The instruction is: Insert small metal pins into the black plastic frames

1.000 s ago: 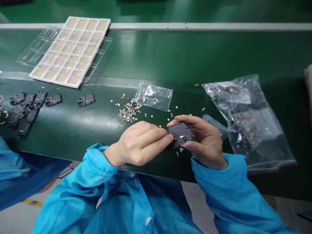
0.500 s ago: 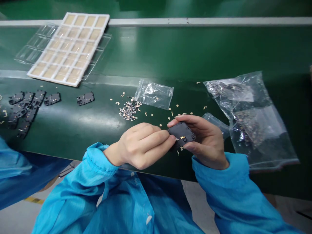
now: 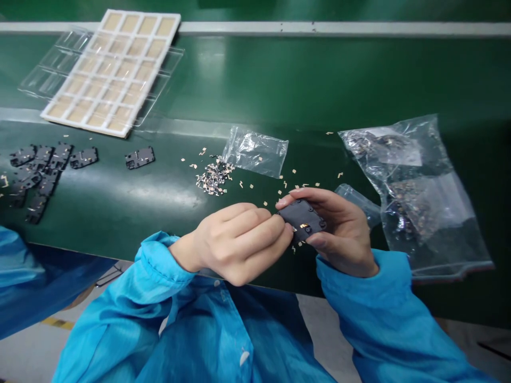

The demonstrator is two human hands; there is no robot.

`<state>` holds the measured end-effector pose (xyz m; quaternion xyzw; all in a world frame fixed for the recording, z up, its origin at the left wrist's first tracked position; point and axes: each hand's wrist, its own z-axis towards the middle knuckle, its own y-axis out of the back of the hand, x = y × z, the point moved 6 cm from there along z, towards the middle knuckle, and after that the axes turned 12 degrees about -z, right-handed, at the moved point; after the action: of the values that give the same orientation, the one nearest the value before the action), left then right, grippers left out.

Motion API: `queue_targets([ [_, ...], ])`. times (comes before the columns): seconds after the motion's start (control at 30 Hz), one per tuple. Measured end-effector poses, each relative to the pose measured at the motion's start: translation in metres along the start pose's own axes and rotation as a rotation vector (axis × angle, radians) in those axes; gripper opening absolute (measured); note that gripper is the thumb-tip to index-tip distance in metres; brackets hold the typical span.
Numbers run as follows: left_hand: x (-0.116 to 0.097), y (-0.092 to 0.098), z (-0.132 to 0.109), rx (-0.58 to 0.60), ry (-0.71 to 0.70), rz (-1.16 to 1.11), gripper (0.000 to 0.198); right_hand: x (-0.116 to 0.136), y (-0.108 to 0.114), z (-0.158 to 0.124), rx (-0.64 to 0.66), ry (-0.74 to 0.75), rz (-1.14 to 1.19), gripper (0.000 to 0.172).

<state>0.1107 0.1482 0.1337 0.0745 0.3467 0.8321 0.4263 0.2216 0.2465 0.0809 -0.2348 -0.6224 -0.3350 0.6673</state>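
Head: hands [image 3: 239,243] w/ plate [image 3: 302,219], belt edge [image 3: 72,252]

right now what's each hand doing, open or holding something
Left hand: closed on the edge of the black plate.
Right hand: closed, holding the plate.

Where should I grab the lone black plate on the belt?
Pinch the black plate by its long edges, coming down from above. It lies flat on the green belt, set apart from the other plates, so your fingertips should probably reach both edges easily.
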Motion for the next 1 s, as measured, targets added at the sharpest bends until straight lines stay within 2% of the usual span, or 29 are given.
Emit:
queue_targets([
  [0.47,0.008,-0.007,-0.004,0.066,0.082,-0.047,0.017,-0.010,0.006,-0.002,-0.056,-0.065,-0.004,0.041],
  [0.53,0.012,-0.009,-0.006,0.073,0.110,-0.040,0.025,-0.009,0.008,-0.003,-0.073,-0.054,0.020,0.040],
  [0.63,0.016,-0.010,-0.011,-0.009,0.139,-0.020,0.033,-0.009,0.010,-0.005,-0.082,-0.071,0.026,0.042],
  [0.73,0.015,-0.010,-0.014,-0.090,0.107,-0.025,0.024,-0.011,0.009,-0.007,-0.075,-0.116,-0.029,0.048],
  [0.83,0.013,-0.011,-0.014,-0.087,0.100,-0.016,0.023,-0.011,0.009,-0.009,-0.060,-0.127,-0.051,0.049],
  [1.0,0.015,-0.008,-0.011,-0.113,0.178,-0.104,0.028,-0.007,0.010,-0.013,-0.056,-0.094,-0.075,0.044],
])
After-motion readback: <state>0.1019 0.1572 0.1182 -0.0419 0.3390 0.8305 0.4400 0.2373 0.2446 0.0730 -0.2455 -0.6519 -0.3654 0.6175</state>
